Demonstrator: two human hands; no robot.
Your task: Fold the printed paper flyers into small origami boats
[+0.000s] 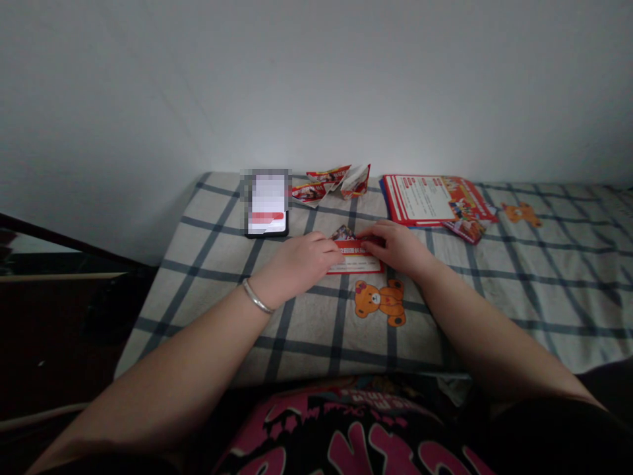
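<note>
Black shirt (395, 422) with chunky pink lettering is right up close, the wearer's arms reaching past it over a plaid tablecloth (198, 277). Both hands are on a red and white leaflet (357, 264) that sits around the middle of the table, with a folded bit showing a darker picture poking up along its far edge.

Left hand (305, 260) is palm down, fingers close together and slightly bent, their tips over the leaflet's left part. Thumb's hidden, so can't tell if it's gripping or just pressing. Right hand (393, 245) is loosely curled, thumb and fingertips close together at the far right of the leaflet; can't tell if the paper's actually pinched between them. Silver bracelet (257, 297) on the left wrist, btw.

Just nearer than the leaflet there's an orange teddy bear print (380, 302) on the cloth. Far left, a phone (270, 221) with its screen lit, partly pixelated. Right of that, some folded red papers (311, 191) standing up in angular shapes. Farther right is a stack of leaflets (420, 201), with a small folded piece (467, 231) sticking out at its near right corner.
</note>
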